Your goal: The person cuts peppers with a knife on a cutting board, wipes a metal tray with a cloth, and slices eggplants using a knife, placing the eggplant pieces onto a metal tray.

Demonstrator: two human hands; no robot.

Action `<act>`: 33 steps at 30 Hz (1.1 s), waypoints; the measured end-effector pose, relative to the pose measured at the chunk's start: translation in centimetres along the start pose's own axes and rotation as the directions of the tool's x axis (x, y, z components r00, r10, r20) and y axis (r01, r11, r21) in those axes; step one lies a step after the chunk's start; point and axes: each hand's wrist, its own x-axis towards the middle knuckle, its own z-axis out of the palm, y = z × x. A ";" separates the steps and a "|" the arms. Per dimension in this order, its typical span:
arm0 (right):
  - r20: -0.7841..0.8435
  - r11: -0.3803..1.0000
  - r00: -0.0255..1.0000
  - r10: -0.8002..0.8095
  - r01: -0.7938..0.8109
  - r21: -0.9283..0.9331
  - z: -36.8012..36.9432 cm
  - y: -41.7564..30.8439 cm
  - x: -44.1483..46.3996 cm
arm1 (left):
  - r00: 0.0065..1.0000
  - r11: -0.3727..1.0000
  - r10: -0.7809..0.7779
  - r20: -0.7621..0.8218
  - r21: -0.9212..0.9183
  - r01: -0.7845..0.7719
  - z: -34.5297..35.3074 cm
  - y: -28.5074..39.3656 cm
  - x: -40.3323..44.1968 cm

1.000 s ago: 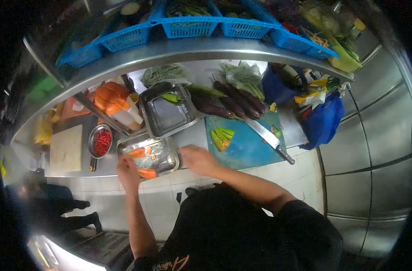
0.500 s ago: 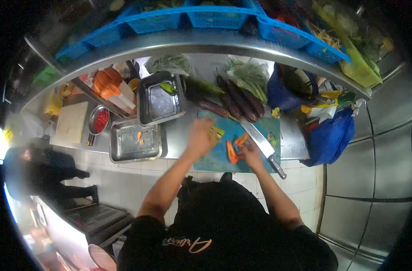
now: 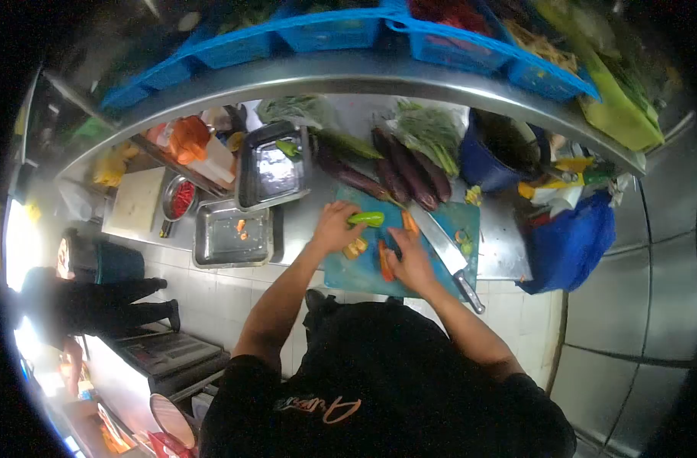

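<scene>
On the blue-green cutting board (image 3: 341, 276), my left hand (image 3: 335, 227) has its fingers closed on a green pepper (image 3: 369, 219). A yellow-orange pepper piece (image 3: 355, 248) lies just below those fingers. My right hand (image 3: 413, 263) curls over orange-red pepper pieces, its thumb against one red-orange piece (image 3: 385, 263); the fingers partly hide them. Another orange pepper piece (image 3: 409, 222) shows beyond its fingertips. A large knife (image 3: 444, 248) lies right of this hand, handle toward me. Small green scraps (image 3: 463, 240) sit at the board's right side.
Long purple eggplants (image 3: 403, 172) lie behind the board, near bagged greens (image 3: 425, 130). Two metal trays stand left: one with a green pepper (image 3: 242, 172), one with orange bits (image 3: 198, 240). A steel shelf edge (image 3: 364, 85) overhangs. Another person (image 3: 104, 305) is at far left.
My left hand has shifted slightly down and left; the green pepper and a yellow-orange piece now show clearly. My right hand has moved left over the orange-red pieces. The camera view has shifted a little.
</scene>
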 end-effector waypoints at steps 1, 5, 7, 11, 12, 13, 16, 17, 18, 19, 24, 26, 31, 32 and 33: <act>-0.048 0.998 0.998 -0.028 0.025 -0.061 0.5 -0.2 1.1 | 0.998 0.999 -0.047 -0.037 -0.023 0.046 -0.4 0.6 0.4; -0.037 0.956 0.987 0.156 -0.141 0.258 1.2 -1.0 5.8 | 0.987 0.914 -0.134 -0.092 -0.396 0.088 -4.1 3.4 0.8; 0.026 0.945 0.974 0.225 -0.225 0.239 0.3 -5.7 6.7 | 0.979 0.894 -0.177 -0.096 -0.432 0.119 -7.2 4.7 -0.2; 0.068 0.956 0.980 0.187 -0.197 0.218 3.1 -12.6 6.8 | 0.966 0.873 -0.207 -0.156 -0.475 0.110 -12.9 2.1 -4.6; 0.051 0.962 0.992 0.115 -0.124 0.242 4.6 -13.8 7.2 | 0.968 0.869 -0.198 -0.157 -0.486 0.099 -13.7 0.8 -6.1; 0.089 0.962 0.991 0.105 -0.124 0.245 6.2 -15.0 7.8 | 0.970 0.865 -0.188 -0.156 -0.494 0.088 -14.5 -0.4 -7.6; 0.105 0.965 0.994 0.040 -0.066 0.253 12.0 -18.2 9.6 | 0.941 0.905 -0.265 -0.210 -0.390 0.168 -16.1 -4.2 -11.6; 0.116 0.967 0.992 -0.041 0.010 0.255 14.1 -18.8 10.3 | 0.928 0.911 -0.276 -0.249 -0.376 0.170 -16.7 -5.4 -12.6; 0.125 0.963 0.985 -0.119 0.083 0.258 16.1 -19.1 11.1 | 0.925 0.905 -0.337 -0.175 -0.331 0.267 -17.5 -6.4 -13.5; 0.134 0.953 0.971 -0.196 0.157 0.259 17.9 -19.5 11.8 | 0.920 0.911 -0.345 -0.183 -0.303 0.281 -18.0 -7.6 -14.2; 0.195 0.931 0.956 -0.220 0.146 0.334 24.2 -20.8 13.8 | 0.882 0.888 -0.425 -0.204 -0.285 0.361 -20.4 -12.3 -16.9; 0.255 0.961 0.957 -0.135 0.065 0.268 26.3 -20.6 14.5 | 0.818 0.791 -0.561 -0.129 -0.373 0.484 -21.2 -13.9 -17.6; 0.248 0.979 0.967 -0.064 0.013 0.202 27.4 -19.7 15.7 | 0.781 0.791 -0.582 -0.227 -0.381 0.479 -20.7 -17.2 -18.9; 0.153 0.978 0.977 -0.145 0.118 0.175 27.2 -20.2 15.4 | 0.787 0.830 -0.547 -0.285 -0.313 0.463 -20.1 -17.8 -19.0; 0.062 0.966 0.972 -0.228 0.218 0.136 26.9 -20.9 15.2 | 0.795 0.829 -0.539 -0.278 -0.342 0.443 -20.1 -17.7 -18.9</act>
